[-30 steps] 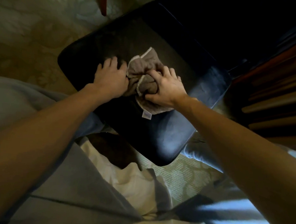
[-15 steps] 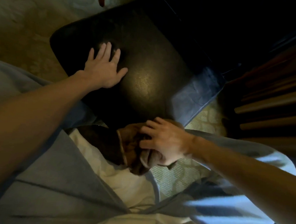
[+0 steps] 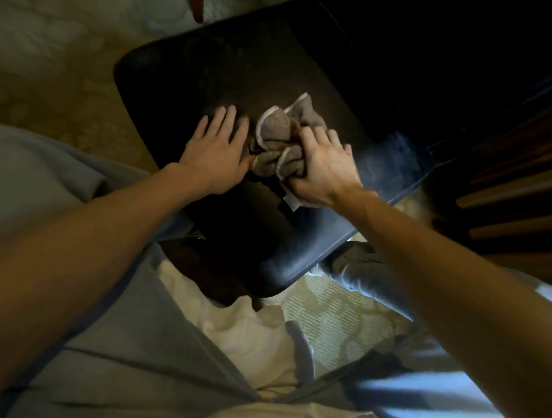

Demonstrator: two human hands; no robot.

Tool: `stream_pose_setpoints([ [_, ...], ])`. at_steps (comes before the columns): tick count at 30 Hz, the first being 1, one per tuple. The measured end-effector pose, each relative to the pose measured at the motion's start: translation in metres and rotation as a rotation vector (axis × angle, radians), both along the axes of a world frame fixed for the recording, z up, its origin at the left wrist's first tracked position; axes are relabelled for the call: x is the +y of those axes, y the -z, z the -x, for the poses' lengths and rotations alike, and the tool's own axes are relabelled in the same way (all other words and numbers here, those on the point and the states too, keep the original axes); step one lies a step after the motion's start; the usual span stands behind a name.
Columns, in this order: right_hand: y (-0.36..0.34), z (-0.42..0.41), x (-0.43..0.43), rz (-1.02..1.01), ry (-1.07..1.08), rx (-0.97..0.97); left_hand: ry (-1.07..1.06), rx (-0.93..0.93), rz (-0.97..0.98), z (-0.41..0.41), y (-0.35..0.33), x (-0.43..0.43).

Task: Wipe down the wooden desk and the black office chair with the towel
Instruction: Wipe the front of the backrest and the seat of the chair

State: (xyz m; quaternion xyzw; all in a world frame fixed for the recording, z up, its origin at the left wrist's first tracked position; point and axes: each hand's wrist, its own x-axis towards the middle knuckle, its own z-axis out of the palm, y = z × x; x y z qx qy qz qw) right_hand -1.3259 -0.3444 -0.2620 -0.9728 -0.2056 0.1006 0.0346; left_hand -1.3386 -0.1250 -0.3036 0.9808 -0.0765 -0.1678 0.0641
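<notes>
Towel, grey-brown and bunched, sits at the middle of the black chair seat, with my right grip curled round it, pinching its folds. My left grip lies flat just beside it, fingers spread straight on the seat. Patterned carpet fills the upper left of the frame. Dark wooden slats run down the right edge, dimly lit.

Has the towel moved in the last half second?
Yes. The towel, gripped by the right hand, went from off the near edge of the chair seat onto its middle.
</notes>
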Motion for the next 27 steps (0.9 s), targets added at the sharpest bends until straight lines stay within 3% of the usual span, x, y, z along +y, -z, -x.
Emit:
stream_pose_setpoints([
  [6, 0.013, 0.076, 0.005, -0.022, -0.396, -0.084, 0.078, 0.107, -0.016, -0.013, -0.005, 0.017],
  [11, 0.020, 0.141, 0.001, 0.000, -1.016, 0.024, 0.088, 0.131, 0.046, -0.024, -0.011, 0.032],
  [13, 0.017, 0.147, 0.001, 0.057, -1.164, 0.026, 0.075, 0.082, 0.063, -0.023, -0.007, 0.032],
  [15, 0.007, 0.137, 0.006, 0.071, -1.115, 0.014, 0.052, 0.031, 0.095, -0.020, -0.004, 0.030],
  [19, -0.019, 0.096, 0.035, -0.069, -0.799, -0.199, -0.005, -0.078, 0.109, -0.015, -0.007, 0.021],
  [21, -0.027, 0.084, 0.053, -0.039, -0.661, -0.222, -0.039, -0.173, 0.096, -0.015, -0.010, 0.017],
  [23, -0.025, 0.083, 0.068, 0.081, -0.631, -0.170, -0.084, -0.225, 0.124, -0.016, -0.012, 0.018],
  [27, -0.006, 0.108, 0.073, 0.280, -0.763, -0.056, -0.082, -0.121, 0.127, -0.019, -0.013, 0.027],
])
